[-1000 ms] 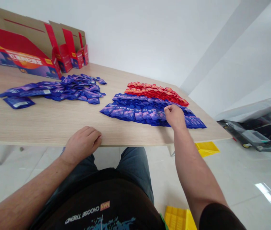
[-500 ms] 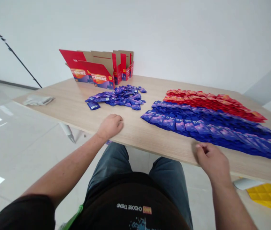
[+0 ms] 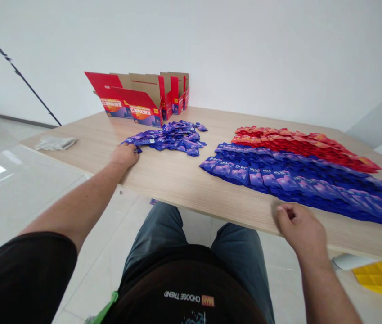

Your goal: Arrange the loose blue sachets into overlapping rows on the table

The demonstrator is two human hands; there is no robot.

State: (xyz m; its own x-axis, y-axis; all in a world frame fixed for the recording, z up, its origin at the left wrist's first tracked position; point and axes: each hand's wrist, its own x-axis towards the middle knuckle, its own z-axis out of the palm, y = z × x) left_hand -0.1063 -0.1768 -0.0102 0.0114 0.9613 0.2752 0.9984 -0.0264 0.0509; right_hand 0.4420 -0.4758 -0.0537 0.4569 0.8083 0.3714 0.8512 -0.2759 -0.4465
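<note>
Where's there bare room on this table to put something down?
The widest bare wood runs between the loose blue sachets and the blue rows, down to the front edge. Another patch lies between the red rows and the red cardboard boxes. Crowded: the right side, packed with rows, and the loose pile, where your left hand rests.

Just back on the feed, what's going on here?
A person works at a wooden table. Their left hand rests at the edge of a loose pile of blue sachets, and their right hand sits at the table's near edge, below overlapping rows of blue sachets and red sachets. Red cardboard boxes stand open beyond.
</note>
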